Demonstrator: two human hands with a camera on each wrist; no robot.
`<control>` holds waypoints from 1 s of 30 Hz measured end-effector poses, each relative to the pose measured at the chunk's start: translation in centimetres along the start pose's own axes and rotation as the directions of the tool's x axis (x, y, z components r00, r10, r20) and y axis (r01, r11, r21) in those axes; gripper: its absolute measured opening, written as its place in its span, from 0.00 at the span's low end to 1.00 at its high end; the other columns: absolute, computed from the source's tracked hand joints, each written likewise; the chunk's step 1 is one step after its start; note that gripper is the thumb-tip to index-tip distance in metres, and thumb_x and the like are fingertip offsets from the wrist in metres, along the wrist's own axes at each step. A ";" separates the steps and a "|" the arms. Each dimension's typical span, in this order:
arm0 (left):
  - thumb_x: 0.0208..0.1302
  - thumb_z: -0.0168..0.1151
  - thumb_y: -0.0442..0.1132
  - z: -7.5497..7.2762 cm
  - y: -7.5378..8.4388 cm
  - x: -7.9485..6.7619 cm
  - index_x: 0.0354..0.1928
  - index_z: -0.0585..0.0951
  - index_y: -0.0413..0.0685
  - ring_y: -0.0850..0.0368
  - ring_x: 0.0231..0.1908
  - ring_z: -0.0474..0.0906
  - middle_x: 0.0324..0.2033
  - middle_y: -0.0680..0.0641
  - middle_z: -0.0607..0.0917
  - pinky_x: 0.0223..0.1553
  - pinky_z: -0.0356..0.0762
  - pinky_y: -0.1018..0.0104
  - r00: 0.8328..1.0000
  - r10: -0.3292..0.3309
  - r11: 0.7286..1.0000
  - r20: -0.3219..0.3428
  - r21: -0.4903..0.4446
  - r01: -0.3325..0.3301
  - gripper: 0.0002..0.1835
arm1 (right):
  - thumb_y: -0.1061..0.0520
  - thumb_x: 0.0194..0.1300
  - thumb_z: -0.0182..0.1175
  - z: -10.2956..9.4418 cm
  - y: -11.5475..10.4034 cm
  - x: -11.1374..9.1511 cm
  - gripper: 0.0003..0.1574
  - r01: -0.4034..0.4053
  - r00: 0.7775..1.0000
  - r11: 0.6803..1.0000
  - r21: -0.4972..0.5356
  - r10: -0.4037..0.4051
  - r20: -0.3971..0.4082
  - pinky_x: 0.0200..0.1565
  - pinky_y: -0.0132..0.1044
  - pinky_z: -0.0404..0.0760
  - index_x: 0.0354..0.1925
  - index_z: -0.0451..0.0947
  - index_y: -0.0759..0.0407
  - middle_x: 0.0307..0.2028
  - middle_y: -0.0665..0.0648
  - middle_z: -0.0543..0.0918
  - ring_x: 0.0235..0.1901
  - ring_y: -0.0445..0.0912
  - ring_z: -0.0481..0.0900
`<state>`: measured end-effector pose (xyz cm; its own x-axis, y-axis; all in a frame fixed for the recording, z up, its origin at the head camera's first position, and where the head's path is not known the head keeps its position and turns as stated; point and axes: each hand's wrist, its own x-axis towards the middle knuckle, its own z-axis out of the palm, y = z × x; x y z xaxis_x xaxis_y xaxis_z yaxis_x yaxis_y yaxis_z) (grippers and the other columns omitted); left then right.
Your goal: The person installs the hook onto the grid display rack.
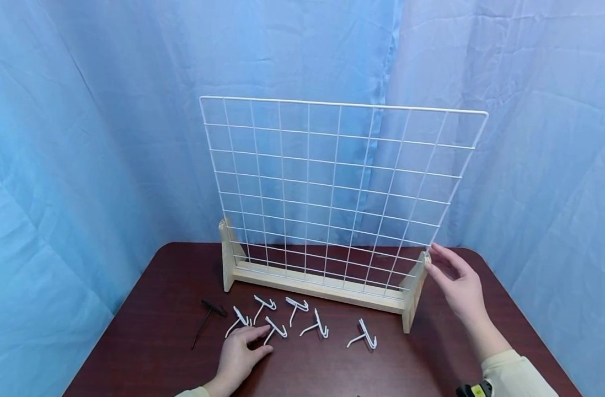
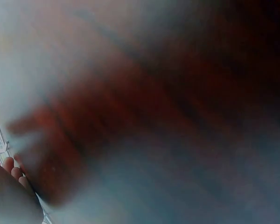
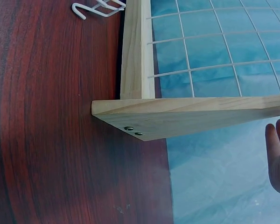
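Note:
My left hand (image 1: 239, 352) is low over the table, thumb and forefinger spread on either side of the stem of a white wire hook (image 1: 277, 327). In the left wrist view, only part of this hand (image 2: 11, 193) shows at the left edge; the rest is blurred. Several similar white hooks lie around it, and a black hook (image 1: 209, 313) lies to its left. My right hand (image 1: 465, 289) is at the top of the right wooden upright (image 1: 415, 286), thumb and fingers extended at the edge of the white wire grid (image 1: 322, 177).
The grid stands tilted in a wooden base (image 1: 312, 285) toward the back of the dark red table (image 1: 322, 375). Another white hook (image 1: 364, 335) lies before the right upright. Blue curtains (image 1: 133, 110) hang behind and at both sides.

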<state>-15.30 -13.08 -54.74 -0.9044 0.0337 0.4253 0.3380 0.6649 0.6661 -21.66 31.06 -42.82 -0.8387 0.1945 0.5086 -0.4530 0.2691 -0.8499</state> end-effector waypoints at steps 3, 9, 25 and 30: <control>0.37 0.82 0.33 0.1 -0.1 -0.1 0.42 0.90 0.48 0.54 0.40 0.82 0.35 0.55 0.88 0.46 0.77 0.56 1.000 0.025 1.000 -0.018 0.011 -0.025 0.23 | 0.75 0.62 0.63 0.0 0.2 0.0 0.28 -0.001 1.000 1.000 0.000 0.001 0.000 0.48 0.21 0.76 0.61 0.75 0.70 0.48 0.39 0.84 0.48 0.33 0.79; 0.35 0.82 0.33 0.3 -0.4 -0.1 0.42 0.90 0.48 0.54 0.40 0.81 0.36 0.54 0.88 0.45 0.77 0.57 0.999 0.046 0.999 -0.016 0.015 -0.046 0.24 | 0.78 0.60 0.61 0.2 0.5 -0.1 0.29 0.003 1.000 0.996 0.084 -0.001 -0.019 0.48 0.21 0.76 0.60 0.75 0.72 0.47 0.42 0.85 0.46 0.34 0.81; 0.41 0.81 0.35 0.1 -0.4 0.2 0.41 0.91 0.49 0.54 0.39 0.81 0.32 0.58 0.86 0.46 0.76 0.58 0.999 -0.013 0.999 0.035 0.036 0.011 0.19 | 0.83 0.58 0.57 1.5 -2.0 -0.8 0.28 0.041 0.998 0.994 0.099 -0.037 -0.042 0.48 0.21 0.76 0.58 0.73 0.77 0.46 0.42 0.85 0.45 0.34 0.81; 0.42 0.80 0.34 0.2 -0.4 0.3 0.38 0.91 0.49 0.56 0.38 0.81 0.32 0.58 0.87 0.45 0.77 0.58 0.999 -0.034 0.999 0.035 0.033 0.033 0.16 | 0.85 0.57 0.56 1.5 -1.6 -0.7 0.28 0.076 0.996 0.994 0.083 -0.072 -0.054 0.48 0.21 0.76 0.58 0.72 0.80 0.47 0.42 0.84 0.45 0.35 0.81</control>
<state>-15.71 -13.20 -54.98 -0.9239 0.0374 0.3807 0.2995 0.6899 0.6590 -20.79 29.02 -41.99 -0.7868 0.2251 0.5747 -0.5388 0.2039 -0.8174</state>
